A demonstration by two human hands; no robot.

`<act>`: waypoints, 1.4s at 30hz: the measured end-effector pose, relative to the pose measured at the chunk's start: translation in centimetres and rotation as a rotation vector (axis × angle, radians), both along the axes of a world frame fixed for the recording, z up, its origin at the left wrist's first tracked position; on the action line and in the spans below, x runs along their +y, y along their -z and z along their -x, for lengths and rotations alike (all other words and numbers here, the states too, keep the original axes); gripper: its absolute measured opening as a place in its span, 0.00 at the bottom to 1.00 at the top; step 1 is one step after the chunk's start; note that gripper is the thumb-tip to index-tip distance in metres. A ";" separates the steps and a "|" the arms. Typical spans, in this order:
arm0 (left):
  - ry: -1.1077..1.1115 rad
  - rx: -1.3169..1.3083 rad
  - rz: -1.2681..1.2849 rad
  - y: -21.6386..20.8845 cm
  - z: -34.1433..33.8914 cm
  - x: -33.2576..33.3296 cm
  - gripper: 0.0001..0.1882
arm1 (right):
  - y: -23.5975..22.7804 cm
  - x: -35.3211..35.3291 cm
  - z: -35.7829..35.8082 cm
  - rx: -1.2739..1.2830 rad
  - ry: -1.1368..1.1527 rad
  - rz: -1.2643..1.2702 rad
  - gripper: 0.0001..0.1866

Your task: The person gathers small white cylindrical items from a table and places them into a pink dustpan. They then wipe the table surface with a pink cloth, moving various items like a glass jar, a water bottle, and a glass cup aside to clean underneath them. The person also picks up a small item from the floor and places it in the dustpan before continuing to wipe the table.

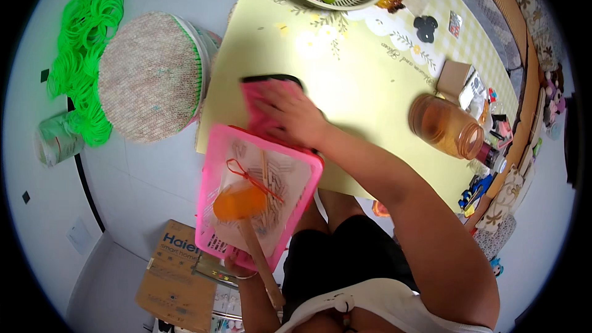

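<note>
My left hand (239,266) grips the lower end of a pink plastic basket (208,166), held tilted beside the table's near left edge; the fingers are partly hidden under it. Inside lie a mallet-like tool with an orange head (239,202) and a wooden handle (256,253), a red tie (246,176), and several thin sticks and clear pieces. Just beyond the basket, my right hand (293,116) lies flat with fingers spread over a pink cloth (254,100) with a dark edge, pressed on the yellow tabletop (364,80).
At the table's far side stands a colander (364,1) with grapes. A brown-tinted jar (438,126), an open carton (455,77) and small items line the right. To the left are a mesh-covered round bucket (151,77) and bright green loops (86,55). A cardboard box (176,277) sits below.
</note>
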State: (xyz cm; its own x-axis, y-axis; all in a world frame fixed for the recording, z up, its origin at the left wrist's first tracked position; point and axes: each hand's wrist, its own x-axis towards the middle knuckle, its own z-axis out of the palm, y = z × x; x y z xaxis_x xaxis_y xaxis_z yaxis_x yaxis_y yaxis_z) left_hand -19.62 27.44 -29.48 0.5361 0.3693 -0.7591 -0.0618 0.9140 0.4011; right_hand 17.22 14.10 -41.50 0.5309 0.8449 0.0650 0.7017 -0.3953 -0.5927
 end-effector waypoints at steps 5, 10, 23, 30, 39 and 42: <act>0.023 0.018 -0.010 -1.1 0.5 0.6 0.43 | -0.2 -6.4 -3.7 -0.233 0.458 0.267 0.36; -0.051 0.063 -0.043 -1.8 1.8 0.8 0.43 | 1.1 2.0 -8.2 -0.274 0.439 0.168 0.37; -0.081 0.024 -0.096 -2.5 2.8 3.9 0.43 | 0.4 -3.3 1.9 0.152 0.102 0.104 0.29; -0.102 -0.022 -0.100 -1.7 3.4 4.8 0.42 | 1.8 -17.2 -1.8 -0.388 0.861 0.323 0.29; -0.079 -0.005 -0.093 -1.1 4.5 5.1 0.42 | 2.2 3.8 4.1 -0.248 0.645 0.220 0.32; -0.026 -0.017 -0.094 -0.2 2.8 5.3 0.41 | 0.2 8.0 6.5 -0.032 0.432 0.294 0.34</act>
